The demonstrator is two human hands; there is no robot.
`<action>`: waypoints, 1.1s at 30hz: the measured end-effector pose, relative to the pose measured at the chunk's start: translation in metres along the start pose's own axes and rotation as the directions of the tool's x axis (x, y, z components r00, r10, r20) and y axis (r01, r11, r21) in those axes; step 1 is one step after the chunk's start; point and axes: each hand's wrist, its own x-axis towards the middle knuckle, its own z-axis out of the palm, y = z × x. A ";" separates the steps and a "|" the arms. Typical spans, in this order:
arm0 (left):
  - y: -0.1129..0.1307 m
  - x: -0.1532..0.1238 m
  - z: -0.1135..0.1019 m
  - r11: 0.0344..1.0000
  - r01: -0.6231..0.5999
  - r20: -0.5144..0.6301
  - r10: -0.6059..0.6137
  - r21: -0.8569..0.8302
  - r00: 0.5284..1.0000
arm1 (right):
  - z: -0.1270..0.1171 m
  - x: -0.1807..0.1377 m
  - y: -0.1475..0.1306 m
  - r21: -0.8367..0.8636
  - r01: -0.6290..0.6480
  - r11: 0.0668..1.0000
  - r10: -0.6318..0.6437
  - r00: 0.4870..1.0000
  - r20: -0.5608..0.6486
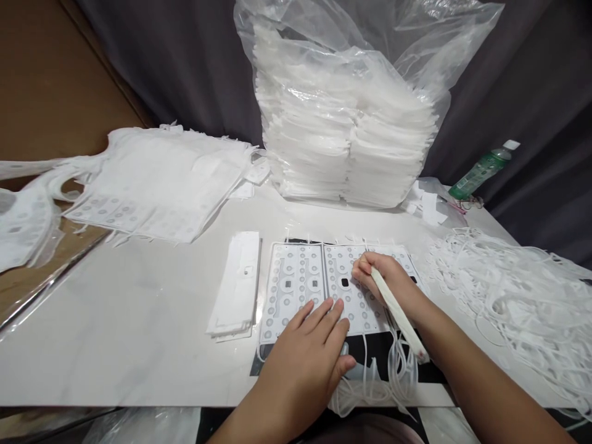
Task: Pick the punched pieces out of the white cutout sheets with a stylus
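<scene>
A white plastic sheet (289, 311) with rows of grey round marks and small dark squares lies flat on the table. My left hand (308, 348) rests on its lower edge, palm down with the fingers spread. In my right hand (382, 277) is a thin white stick-like tool (398, 317), gripped near its upper end. The tool's working tip is hidden by the fingers, close to a black square on the sheet's right half. Under the sheet shows a black mat (383, 351), and loose white strips (402, 370) hang from the sheet's lower right side.
Left of the sheet lies a pile of narrow white pieces (235, 283). Further left is a stack of similar sheets (166, 179). A clear bag of stacked white sheets (346, 123) stands behind. On the right are tangled white offcuts (522, 296) and a green bottle (483, 169).
</scene>
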 end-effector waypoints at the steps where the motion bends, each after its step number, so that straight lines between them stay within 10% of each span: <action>1: 0.000 0.000 0.001 1.000 -0.005 -0.003 0.005 0.004 1.000 | 0.001 0.000 -0.002 -0.012 -0.010 1.000 0.010 1.000 0.021; 19: 0.004 0.003 -0.005 1.000 0.005 0.044 -0.004 -0.026 0.999 | 0.028 -0.009 -0.022 -0.542 0.162 0.825 -0.101 0.985 0.140; 33: 0.001 0.001 -0.005 0.999 -0.036 -0.007 0.037 0.041 0.999 | 0.016 -0.007 -0.011 -0.273 0.142 0.952 -0.149 0.989 -0.002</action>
